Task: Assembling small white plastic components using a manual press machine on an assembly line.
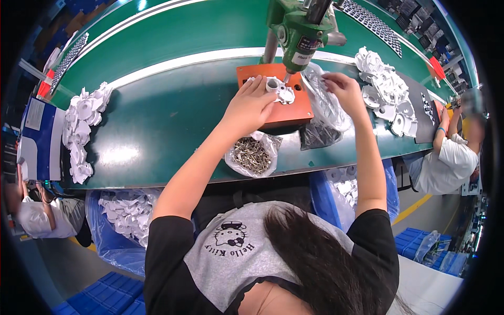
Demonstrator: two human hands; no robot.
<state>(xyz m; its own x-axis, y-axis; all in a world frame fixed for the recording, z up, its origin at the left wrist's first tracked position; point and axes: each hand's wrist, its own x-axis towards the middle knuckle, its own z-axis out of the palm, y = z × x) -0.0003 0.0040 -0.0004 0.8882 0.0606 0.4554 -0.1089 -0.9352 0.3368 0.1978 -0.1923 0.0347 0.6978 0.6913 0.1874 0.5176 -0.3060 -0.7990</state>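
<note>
Your left hand (pixel 251 104), fingers straight, meets the white moulded-plastic part (pixel 285 95) atop the orange rectangular block (pixel 295 112); its grip is hidden. Your right hand (pixel 344 88), at three o'clock, curls — around what, I can't tell. Probably light, stiff, slick: hold the outer rim.

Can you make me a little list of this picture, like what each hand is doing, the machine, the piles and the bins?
Left hand: against a white part on the orange block
Right hand: raised near a clear plastic bag; grip unclear
Machine: green, above the block
Near table edge: small metal pieces in an open bag
Piles: white parts left and right
Bins: two blue, lined, below the table, holding white pieces
</note>
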